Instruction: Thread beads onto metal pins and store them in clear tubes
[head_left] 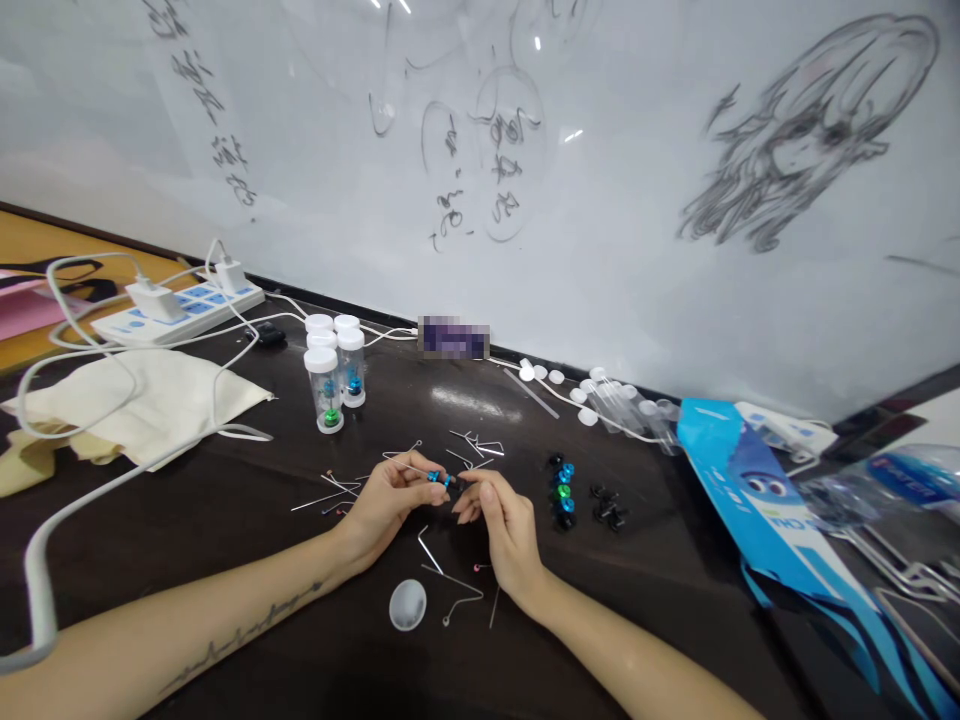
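Observation:
My left hand (pixel 390 500) and my right hand (pixel 499 515) meet above the dark table (pixel 225 520), fingers pinched together. Between the fingertips sits a small blue bead (pixel 437 478) on a thin metal pin. The left hand pinches the pin and bead; the right hand's fingertips close on the other end. Loose bent metal pins (pixel 472 443) lie scattered around the hands. A row of blue, green and black beads (pixel 562 492) lies just right of my right hand. A round clear lid (pixel 408 604) rests on the table below the hands.
Several capped clear vials (pixel 334 370) with coloured beads stand behind the hands. A cream cloth bag (pixel 142 400), a power strip (pixel 180 308) with chargers and white cables lie at left. Empty vials and white caps (pixel 615 400) and a blue packet (pixel 757 500) lie at right. A scribbled whiteboard stands behind.

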